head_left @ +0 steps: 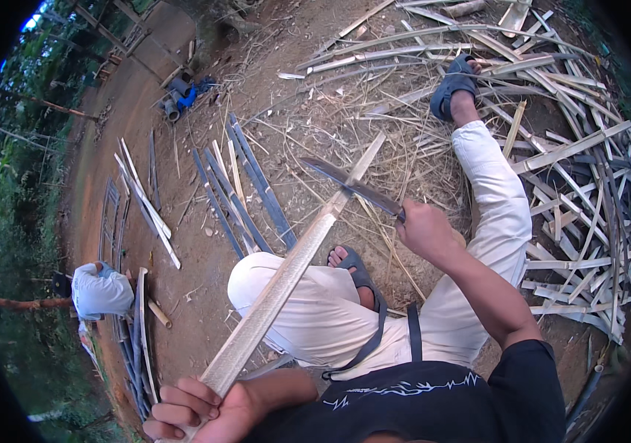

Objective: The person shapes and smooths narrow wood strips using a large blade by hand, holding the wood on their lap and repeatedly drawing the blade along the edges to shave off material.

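Left hand (196, 410): fingers curled tight round the near end of a long pale bamboo slat (286, 273).
Right hand (425, 230): fist wrapped on the handle of a dark knife (352, 184).
Slat: slants up and away over the bent knee; the blade crosses its far end.
Far left: another person in white (100, 292), crouched.
Ground, middle: bluish split strips (245, 196) laid side by side.
Right: heap of bamboo offcuts (574, 170) around the outstretched sandalled foot (452, 87).

Bamboo strips (241, 192) on dirt ground (205, 295)
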### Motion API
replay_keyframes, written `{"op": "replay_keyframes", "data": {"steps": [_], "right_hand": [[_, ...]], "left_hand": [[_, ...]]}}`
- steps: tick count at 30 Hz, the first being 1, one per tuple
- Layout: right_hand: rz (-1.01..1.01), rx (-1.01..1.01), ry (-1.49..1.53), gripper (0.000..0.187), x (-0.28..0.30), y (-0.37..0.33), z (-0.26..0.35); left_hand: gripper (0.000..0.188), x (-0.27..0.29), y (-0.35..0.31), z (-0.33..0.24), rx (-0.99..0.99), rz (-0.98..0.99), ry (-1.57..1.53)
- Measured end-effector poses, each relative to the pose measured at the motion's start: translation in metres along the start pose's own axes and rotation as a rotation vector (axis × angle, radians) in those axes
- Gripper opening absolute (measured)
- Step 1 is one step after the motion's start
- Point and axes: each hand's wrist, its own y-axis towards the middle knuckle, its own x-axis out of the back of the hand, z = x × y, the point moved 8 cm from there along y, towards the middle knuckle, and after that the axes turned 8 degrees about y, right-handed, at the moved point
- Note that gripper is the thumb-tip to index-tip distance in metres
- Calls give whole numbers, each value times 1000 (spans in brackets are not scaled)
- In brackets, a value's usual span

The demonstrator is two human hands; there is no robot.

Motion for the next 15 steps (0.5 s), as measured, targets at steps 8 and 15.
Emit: {"op": "replay_keyframes", "data": {"steps": [8, 15], "right_hand": [[20, -117, 66, 21, -47, 51, -47], [74, 191, 91, 16, -34, 28, 45]], "left_hand": [[51, -20, 42, 34, 143, 474, -451], [42, -9, 63, 45, 64, 463, -380]]}}
